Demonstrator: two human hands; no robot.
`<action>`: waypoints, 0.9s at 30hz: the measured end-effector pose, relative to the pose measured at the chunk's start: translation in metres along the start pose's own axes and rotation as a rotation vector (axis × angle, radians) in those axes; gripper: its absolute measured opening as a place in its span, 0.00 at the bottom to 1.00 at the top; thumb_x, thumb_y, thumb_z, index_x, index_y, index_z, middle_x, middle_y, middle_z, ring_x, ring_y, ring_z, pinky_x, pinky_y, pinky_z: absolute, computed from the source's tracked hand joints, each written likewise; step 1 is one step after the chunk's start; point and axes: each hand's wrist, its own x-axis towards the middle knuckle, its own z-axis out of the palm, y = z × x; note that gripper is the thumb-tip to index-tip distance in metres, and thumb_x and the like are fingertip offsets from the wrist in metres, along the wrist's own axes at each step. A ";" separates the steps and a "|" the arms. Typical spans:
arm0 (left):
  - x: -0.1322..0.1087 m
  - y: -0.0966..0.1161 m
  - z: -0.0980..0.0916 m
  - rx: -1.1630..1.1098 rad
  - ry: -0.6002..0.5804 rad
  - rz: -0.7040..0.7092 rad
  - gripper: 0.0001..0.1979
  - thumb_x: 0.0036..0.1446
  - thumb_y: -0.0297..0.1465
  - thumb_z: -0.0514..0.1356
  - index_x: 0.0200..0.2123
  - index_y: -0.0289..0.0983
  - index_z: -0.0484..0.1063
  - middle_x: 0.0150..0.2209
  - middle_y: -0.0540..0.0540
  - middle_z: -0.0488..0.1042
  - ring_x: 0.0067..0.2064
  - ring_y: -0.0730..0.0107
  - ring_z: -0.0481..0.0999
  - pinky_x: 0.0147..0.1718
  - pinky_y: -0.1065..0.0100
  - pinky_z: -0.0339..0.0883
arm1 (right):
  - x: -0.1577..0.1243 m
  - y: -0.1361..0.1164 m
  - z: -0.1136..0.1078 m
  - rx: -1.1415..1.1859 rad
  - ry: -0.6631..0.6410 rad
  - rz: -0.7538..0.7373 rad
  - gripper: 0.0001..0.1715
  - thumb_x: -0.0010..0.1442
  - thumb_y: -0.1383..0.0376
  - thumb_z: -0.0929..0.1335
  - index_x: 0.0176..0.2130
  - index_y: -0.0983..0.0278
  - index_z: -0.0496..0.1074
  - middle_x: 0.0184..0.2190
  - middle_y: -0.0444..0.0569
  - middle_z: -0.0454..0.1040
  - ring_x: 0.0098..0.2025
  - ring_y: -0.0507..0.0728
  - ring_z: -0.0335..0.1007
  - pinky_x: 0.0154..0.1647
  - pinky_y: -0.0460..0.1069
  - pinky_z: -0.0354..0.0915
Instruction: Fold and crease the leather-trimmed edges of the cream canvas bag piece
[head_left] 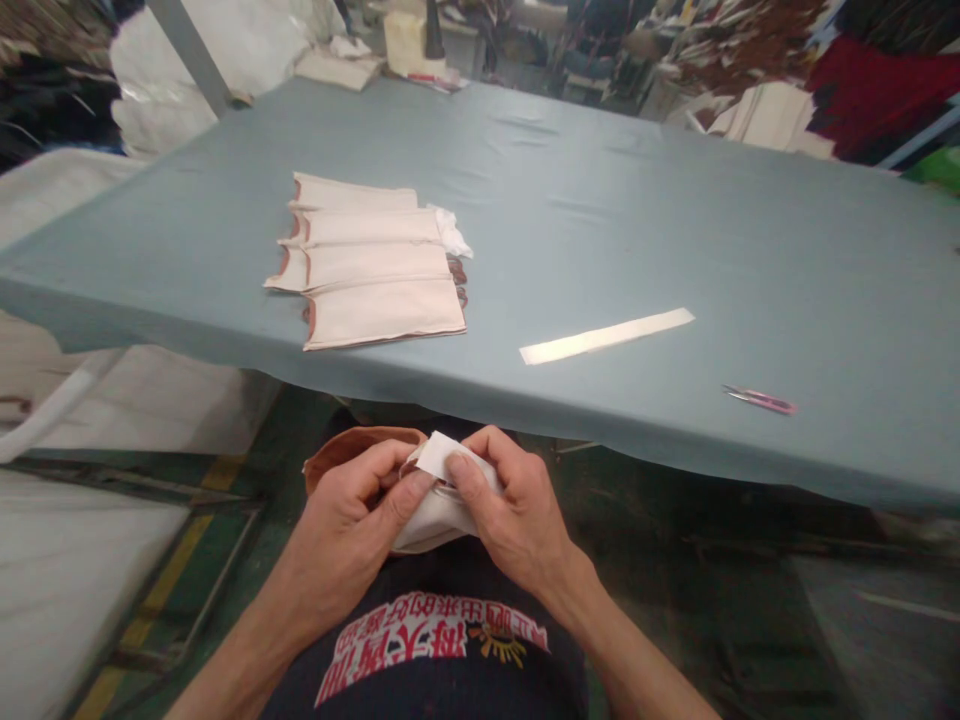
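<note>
Close to my body, in front of the table's near edge, both hands work on a cream and brown fabric piece (435, 525). My left hand (364, 505) is closed on its edge with thumb and fingers pinched. My right hand (506, 485) is closed too, its thumb pressing a small white strip (441, 455) against the fabric. A brown part (349, 450) of the piece rises behind my left fingers. What lies under the fingertips is hidden.
On the blue-grey table (600, 230) lie several cream fabric pieces with brown edging (382, 310), a long cream strip (607, 337) and pink-handled thread snips (761, 400). White bags (195, 80) stand at the far left. Fabric heaps (780, 120) lie beyond the table's far right.
</note>
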 end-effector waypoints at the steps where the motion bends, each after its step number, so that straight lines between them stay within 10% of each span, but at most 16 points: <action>1: 0.000 0.000 -0.001 -0.022 -0.010 -0.018 0.16 0.66 0.46 0.64 0.37 0.39 0.81 0.31 0.49 0.81 0.30 0.68 0.77 0.27 0.74 0.70 | -0.001 -0.001 -0.002 -0.020 -0.012 -0.007 0.17 0.71 0.54 0.67 0.36 0.62 0.73 0.25 0.41 0.73 0.25 0.51 0.66 0.28 0.47 0.56; 19: 0.016 0.005 -0.020 -0.179 -0.056 -0.002 0.18 0.62 0.47 0.66 0.33 0.37 0.82 0.27 0.47 0.80 0.25 0.70 0.73 0.21 0.76 0.66 | 0.019 -0.020 -0.010 -0.155 0.077 -0.334 0.10 0.73 0.62 0.68 0.37 0.61 0.74 0.32 0.44 0.77 0.32 0.53 0.70 0.36 0.50 0.64; 23: 0.018 0.003 -0.024 -0.240 -0.087 -0.029 0.22 0.64 0.50 0.64 0.34 0.37 0.84 0.28 0.45 0.83 0.25 0.69 0.74 0.22 0.74 0.67 | 0.015 -0.041 -0.024 0.001 0.257 -0.206 0.07 0.71 0.61 0.70 0.39 0.59 0.77 0.26 0.40 0.74 0.24 0.51 0.62 0.26 0.47 0.60; 27: 0.022 0.001 -0.027 -0.285 -0.102 -0.047 0.21 0.63 0.49 0.66 0.31 0.37 0.83 0.27 0.47 0.79 0.26 0.70 0.71 0.23 0.75 0.65 | 0.007 -0.058 -0.021 0.093 0.118 -0.120 0.07 0.70 0.59 0.72 0.39 0.59 0.76 0.28 0.40 0.76 0.25 0.51 0.66 0.26 0.47 0.62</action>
